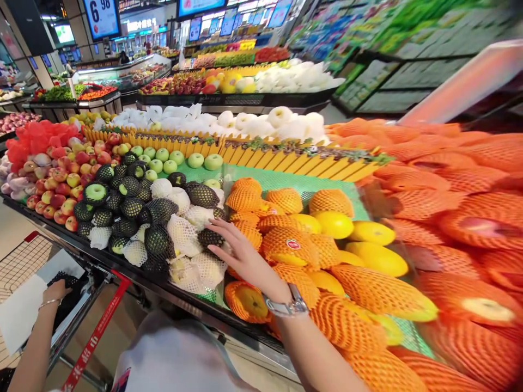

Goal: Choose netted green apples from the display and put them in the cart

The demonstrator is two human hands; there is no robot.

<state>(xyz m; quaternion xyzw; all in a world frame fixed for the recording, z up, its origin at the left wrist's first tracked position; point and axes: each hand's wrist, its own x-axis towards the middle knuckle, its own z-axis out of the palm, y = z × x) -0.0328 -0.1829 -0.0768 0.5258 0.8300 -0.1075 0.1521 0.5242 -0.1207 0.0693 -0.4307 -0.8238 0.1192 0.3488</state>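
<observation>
My right hand [241, 253], with a watch [286, 302] at its wrist, reaches over the fruit stand. Its fingers are spread at a fruit in a black foam net [210, 238], apparently touching it. White-netted fruit [182, 235] lies just left of these fingers, and yellow melons in orange foam nets [290, 242] lie to the right. Down at the left, my left hand [56, 292], wearing a bracelet, is closed on dark black netting [67, 280] over the shopping cart [24, 264]. What is inside that netting is hidden.
Red apples [61, 188], green apples [176, 158] and black-netted fruit [133, 209] fill the left of the stand. A yellow divider [286, 158] runs behind them. Large orange-netted fruit [469, 218] is at right. The cart's red handle [98, 332] stands close to the stand's front edge.
</observation>
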